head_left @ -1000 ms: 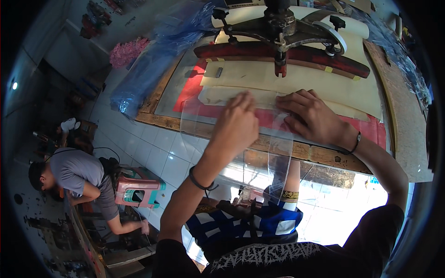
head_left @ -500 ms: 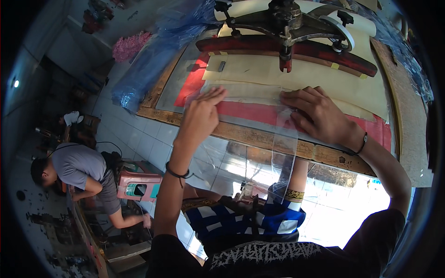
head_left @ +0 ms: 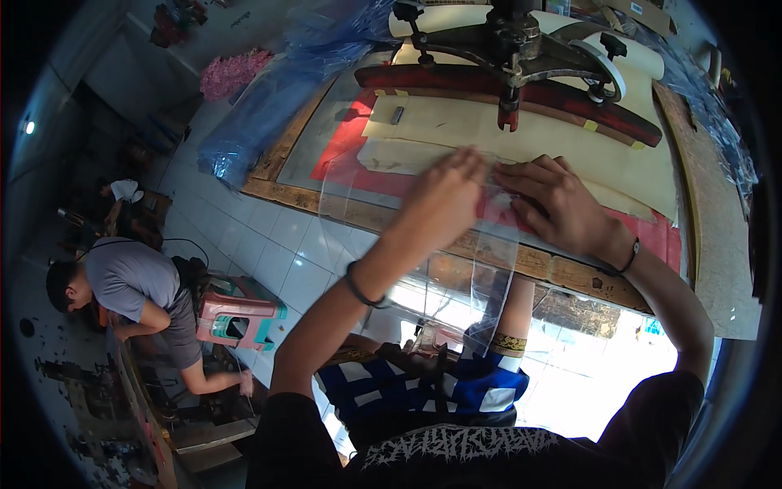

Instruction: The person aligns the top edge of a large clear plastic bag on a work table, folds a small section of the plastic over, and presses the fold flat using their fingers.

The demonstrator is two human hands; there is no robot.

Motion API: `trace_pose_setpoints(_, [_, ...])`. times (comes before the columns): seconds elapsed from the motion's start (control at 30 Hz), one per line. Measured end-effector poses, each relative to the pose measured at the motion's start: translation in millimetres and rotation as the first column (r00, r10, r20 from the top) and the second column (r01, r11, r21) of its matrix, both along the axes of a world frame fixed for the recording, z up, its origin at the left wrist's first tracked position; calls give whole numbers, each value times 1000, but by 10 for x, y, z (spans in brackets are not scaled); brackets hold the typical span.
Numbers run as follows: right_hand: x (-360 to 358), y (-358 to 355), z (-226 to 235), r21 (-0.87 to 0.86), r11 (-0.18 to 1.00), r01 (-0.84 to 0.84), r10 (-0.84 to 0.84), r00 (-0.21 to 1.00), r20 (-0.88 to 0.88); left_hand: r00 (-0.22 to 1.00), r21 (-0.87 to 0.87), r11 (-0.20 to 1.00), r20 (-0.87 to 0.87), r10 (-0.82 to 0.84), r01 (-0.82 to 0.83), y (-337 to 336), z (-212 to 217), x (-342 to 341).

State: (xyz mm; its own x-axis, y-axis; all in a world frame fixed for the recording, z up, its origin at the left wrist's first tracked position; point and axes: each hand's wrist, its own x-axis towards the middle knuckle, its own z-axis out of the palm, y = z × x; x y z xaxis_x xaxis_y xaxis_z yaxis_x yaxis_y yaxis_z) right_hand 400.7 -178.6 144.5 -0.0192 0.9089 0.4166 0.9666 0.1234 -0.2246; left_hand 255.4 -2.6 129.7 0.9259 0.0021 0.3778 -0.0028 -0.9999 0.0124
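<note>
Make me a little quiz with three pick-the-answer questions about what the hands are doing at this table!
1. Where do both hands rest?
A. on the clear plastic sheet at the table's front edge
B. on the pink stool
C. on the blue plastic roll

2. What colour is the long bar of the press?
A. green
B. dark red
C. white

3. How does the clear sheet lie?
A. rolled up tight
B. crumpled in a ball
C. flat on the table, hanging over the edge

Answers: A, the left hand and right hand press the plastic sheet on the table. B, the bar is dark red. C, it droops past the wooden edge.
</note>
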Motion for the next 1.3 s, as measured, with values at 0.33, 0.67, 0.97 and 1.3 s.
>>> trace_pose_setpoints(0.33, [22,-12,-20,0,1000,12,-12,999,-35,995,-187,979,47,87,-77,303,-14,-163])
trace_pose_setpoints(0.67, [2,-4,-5,9,1000,0,0,1000,-14,957,-5,957,-5,290,-290,938,35,-713])
trace_pose_setpoints(0.97, [-6,-8,-31,20,1000,3,-3,1000,-25,937,315,890,-4,349,-330,646,41,-491])
trace_pose_setpoints(1.3, [53,-23,8,4,1000,22,-22,1000,-19,998,-123,990,6,-68,69,-212,-72,-125])
